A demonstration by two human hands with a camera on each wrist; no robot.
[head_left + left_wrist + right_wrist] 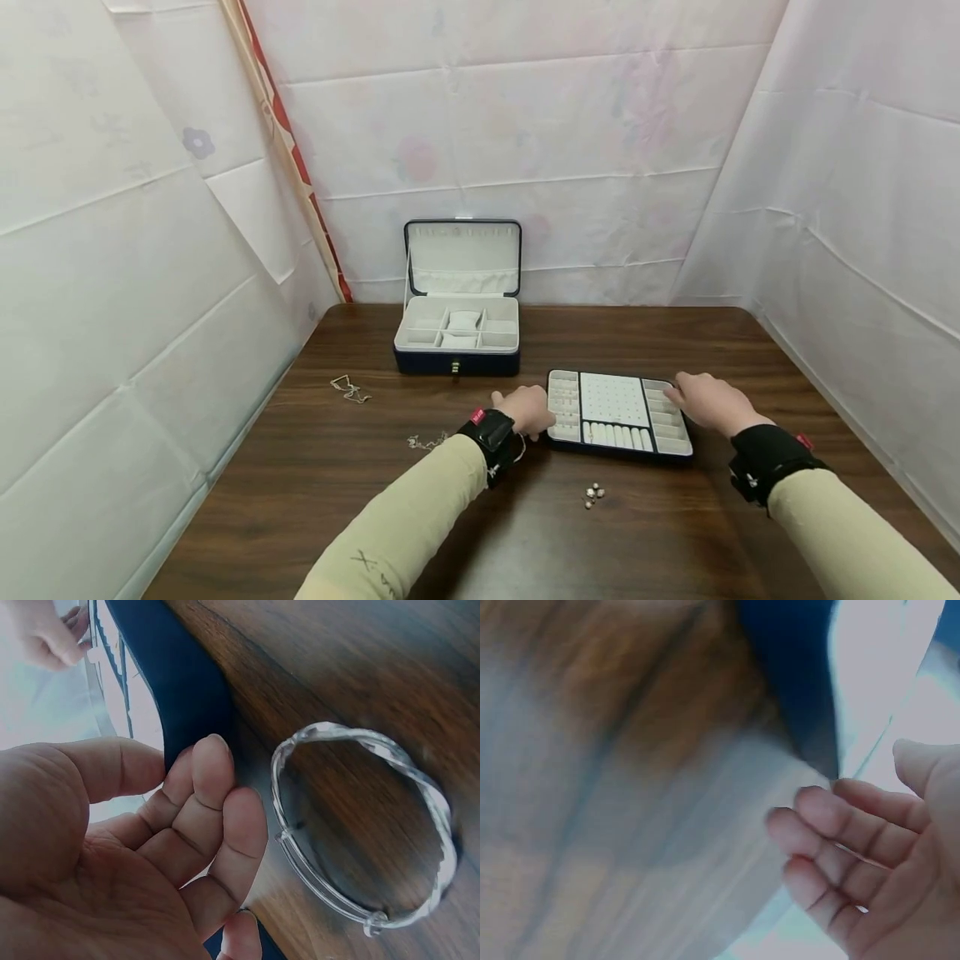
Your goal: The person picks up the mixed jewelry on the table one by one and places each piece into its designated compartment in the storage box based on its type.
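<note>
A dark-blue jewelry tray point(615, 398) with a pale lining lies on the right half of the table. My left hand point(527, 410) grips its left side, with thumb point(139, 766) and curled fingers point(214, 769) meeting at the blue wall. At the far right corner, my right hand point(712, 402) holds the edge; its thumb is over the inner side and the fingers point(821, 814) bend along the outside. A twisted silver bangle point(442, 847) lies on the wood beside my left fingers. The tray has small compartments, a perforated earring panel point(611, 400) and ring rolls point(615, 436).
An open dark-blue jewelry box point(420, 362) with small cushions in its compartments stands at the back. Chains lie to the left, one point(349, 389) farther off and one point(426, 442) beside my left wrist. Several small earrings point(593, 493) lie in front of the tray.
</note>
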